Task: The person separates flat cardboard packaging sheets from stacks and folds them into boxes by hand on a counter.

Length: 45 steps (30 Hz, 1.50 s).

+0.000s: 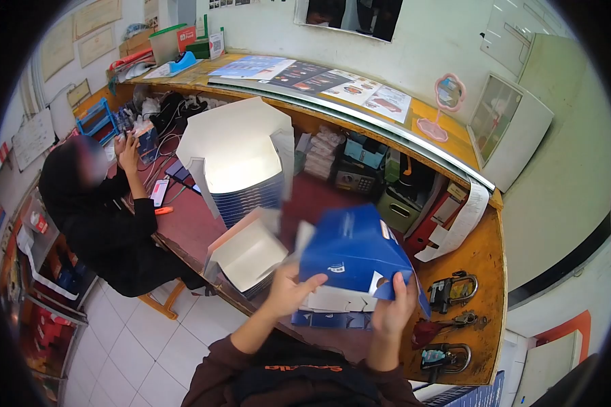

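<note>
A blue cardboard box piece (349, 241) with white print is held up between my two hands. My left hand (293, 290) grips its left lower edge, thumb on top. My right hand (395, 305) pinches its right lower corner. Under it, near the desk's front edge, lies more white and blue cardboard (336, 319). Just left of my left hand sits a short stack of open boxes (248, 261) with white insides. Behind that rises a tall stack of nested blue boxes (244, 163), its top one open and white inside.
A person in black (95, 217) sits at the left. Padlocks (451, 292) lie on the wooden counter (478, 325) at the right. A safe (355, 178) and binders (434, 220) fill the shelf behind. A pink mirror (448, 95) and printed sheets (305, 78) are on the upper ledge.
</note>
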Each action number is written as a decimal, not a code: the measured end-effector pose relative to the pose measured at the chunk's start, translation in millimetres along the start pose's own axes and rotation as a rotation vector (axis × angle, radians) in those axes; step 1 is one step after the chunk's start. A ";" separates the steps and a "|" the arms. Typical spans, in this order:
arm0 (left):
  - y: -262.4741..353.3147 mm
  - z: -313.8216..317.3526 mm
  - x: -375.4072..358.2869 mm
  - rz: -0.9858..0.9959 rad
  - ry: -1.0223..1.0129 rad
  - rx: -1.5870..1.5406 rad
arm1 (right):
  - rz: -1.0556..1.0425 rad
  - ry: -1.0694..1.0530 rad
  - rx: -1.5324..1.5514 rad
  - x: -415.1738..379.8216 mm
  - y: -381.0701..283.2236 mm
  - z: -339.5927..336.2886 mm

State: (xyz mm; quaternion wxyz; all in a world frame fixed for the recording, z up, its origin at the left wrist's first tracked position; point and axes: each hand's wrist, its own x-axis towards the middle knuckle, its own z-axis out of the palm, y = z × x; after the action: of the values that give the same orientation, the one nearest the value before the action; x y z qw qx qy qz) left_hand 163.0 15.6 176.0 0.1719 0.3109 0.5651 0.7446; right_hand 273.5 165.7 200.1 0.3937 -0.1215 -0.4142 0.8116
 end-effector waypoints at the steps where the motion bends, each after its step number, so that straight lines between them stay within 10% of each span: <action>1: -0.7 -6.5 1.5 0.114 0.019 0.086 | 0.150 -0.112 0.009 10.6 -10.7 -14.2; 3: -8.8 -19.4 -6.2 0.000 0.077 0.303 | 0.406 -0.292 0.320 17.4 -16.5 -20.7; 7: -11.6 -8.5 -4.8 0.304 0.050 0.426 | -0.013 0.131 -0.587 -11.0 15.4 6.1; 9: -24.8 21.9 -9.9 0.293 0.100 -0.074 | -0.268 0.310 -0.139 -17.5 74.0 16.6; 12: -32.3 25.1 -12.4 0.340 0.058 -0.064 | 0.221 -0.138 0.273 -16.8 47.0 34.0; 15: -20.1 7.1 -8.4 0.119 -0.003 -0.144 | 0.384 -0.094 0.377 0.5 38.1 16.1; 17: -5.1 -4.0 -9.5 -0.302 0.022 -1.397 | 0.337 -0.201 0.548 3.3 40.5 15.8; 20: -26.5 -7.9 -10.7 -0.358 0.082 -1.049 | 0.028 0.012 0.061 1.1 53.4 22.1; 22: -27.9 2.4 -16.8 -0.273 0.157 -0.223 | 0.063 -0.046 0.066 -11.8 47.3 30.9; 25: -48.5 12.5 -29.1 -0.253 0.197 -0.119 | 0.295 -0.068 -0.046 -24.2 77.4 19.7; 34: -26.7 -29.1 -22.1 -0.423 -0.015 -1.283 | 0.157 -0.106 0.206 -1.5 67.9 21.4; 41: -49.8 -23.2 -27.2 -0.225 0.459 -0.046 | 0.039 -0.054 0.029 -1.6 78.0 12.8; 45: -60.9 6.8 -27.8 -0.239 0.635 -0.457 | 0.121 -0.070 0.224 -25.2 104.4 23.9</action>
State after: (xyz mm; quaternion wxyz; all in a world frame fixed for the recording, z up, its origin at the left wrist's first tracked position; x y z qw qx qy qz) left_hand 182.5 22.1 111.9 0.1389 -0.0486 0.4423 0.8847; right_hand 221.4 97.0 131.7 0.3403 -0.0733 -0.3264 0.8788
